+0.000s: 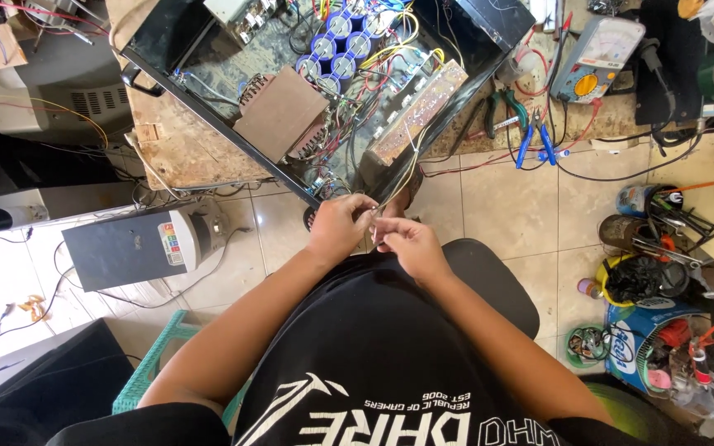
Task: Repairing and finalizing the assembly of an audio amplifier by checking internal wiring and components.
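My left hand (pixel 339 225) and my right hand (pixel 406 243) meet just below the front edge of an open black metal chassis (pixel 167 83). Both pinch thin yellow and white wires (pixel 402 177) that run up into the chassis toward a long brown circuit board (pixel 415 111). Inside the chassis sit blue cylindrical capacitors (pixel 336 45), a transformer under a brown cardboard piece (pixel 278 111), and a tangle of coloured wiring. The fingertips hide the wire ends.
The chassis rests on a worn wooden bench (pixel 183 153). Blue-handled pliers (pixel 535 140), green-handled pliers (pixel 502 107) and an analog multimeter (pixel 597 58) lie at right. A grey box unit (pixel 138 248) sits on the tiled floor at left; tool containers (pixel 654 256) stand at right.
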